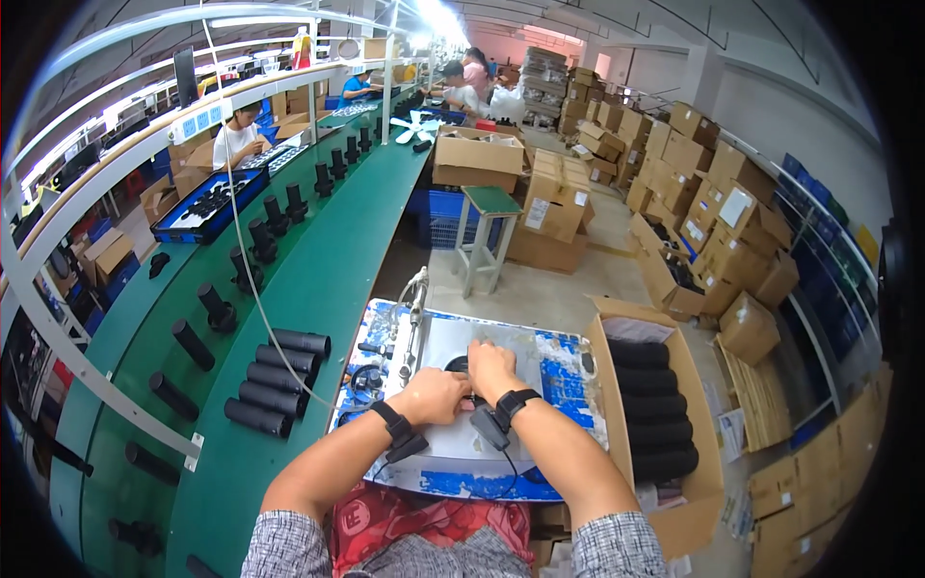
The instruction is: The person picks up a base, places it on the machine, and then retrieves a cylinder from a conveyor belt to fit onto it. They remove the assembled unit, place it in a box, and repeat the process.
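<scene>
Both hands sit together at mid-plate on a small metal work plate w/ blue tape patches round its rim. Left hand is curled, fingers folded down onto a dark round part just ahead of it; right hand is curled too, fingertips pressed on the plate beside the same part. Can't tell if either one really pinches it, hands cover most of it. Black wristband on each wrist, a small black unit w/ cable hanging under them.

Edges & room: plate's near edge is at the person's lap, far edge drops to the floor aisle. Bare plate to the right of the hands, up to an open cardboard box touching the plate's right side, packed w/ black cylinders lying stacked. Left of the hands: cable coil & small black bits on the tape, then a hanging tool on a cord near the far-left corner. Tight there.

Left again, a long green conveyor belt runs away into the room. A cluster of black tubes lies on it just beside the plate; more black parts stand spaced along it. Blue tray of parts further up. Other people work along the line, far end.

Right side of room: green-topped stool in the aisle, stacks of cardboard cartons along the wall, concrete floor btw.
</scene>
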Demonstrator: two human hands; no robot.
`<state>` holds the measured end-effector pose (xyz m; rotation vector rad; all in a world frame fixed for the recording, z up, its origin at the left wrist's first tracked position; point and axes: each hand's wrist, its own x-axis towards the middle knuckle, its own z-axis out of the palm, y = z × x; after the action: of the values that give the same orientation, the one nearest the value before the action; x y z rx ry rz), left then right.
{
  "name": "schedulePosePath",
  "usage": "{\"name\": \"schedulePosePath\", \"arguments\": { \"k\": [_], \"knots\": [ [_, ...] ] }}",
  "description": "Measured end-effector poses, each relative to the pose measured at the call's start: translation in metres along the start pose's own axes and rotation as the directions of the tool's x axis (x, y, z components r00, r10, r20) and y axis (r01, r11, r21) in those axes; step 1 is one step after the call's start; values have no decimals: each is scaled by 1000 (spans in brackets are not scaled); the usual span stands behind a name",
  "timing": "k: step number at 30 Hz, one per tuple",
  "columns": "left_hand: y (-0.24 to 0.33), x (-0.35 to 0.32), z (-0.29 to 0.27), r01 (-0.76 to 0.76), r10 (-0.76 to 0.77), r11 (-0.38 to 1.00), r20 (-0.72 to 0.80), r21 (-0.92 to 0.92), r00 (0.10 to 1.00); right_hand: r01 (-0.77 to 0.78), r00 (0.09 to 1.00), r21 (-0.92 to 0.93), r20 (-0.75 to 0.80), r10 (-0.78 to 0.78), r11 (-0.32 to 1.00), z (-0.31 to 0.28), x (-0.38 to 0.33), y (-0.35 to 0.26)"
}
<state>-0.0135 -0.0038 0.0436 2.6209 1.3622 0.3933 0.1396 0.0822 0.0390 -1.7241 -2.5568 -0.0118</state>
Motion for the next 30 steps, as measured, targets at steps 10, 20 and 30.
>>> {"name": "schedulePosePath", "arguments": {
  "k": [10, 20, 30],
  "knots": [
    [-3, -8, 9, 75, -77, 997, -58, -29, 995, 1, 1000, 26, 24, -2, 1000, -12, -8, -2],
    [-93, -214, -122, 503, -293, 864, -843, -31, 451, 52, 911, 635, -347, 224, 771, 12, -158, 48],
    [-354, -335, -100, 963, -587, 206, -766, 172, 262, 179, 862, 388, -504, 45, 904, 27, -179, 32]
  ]
}}
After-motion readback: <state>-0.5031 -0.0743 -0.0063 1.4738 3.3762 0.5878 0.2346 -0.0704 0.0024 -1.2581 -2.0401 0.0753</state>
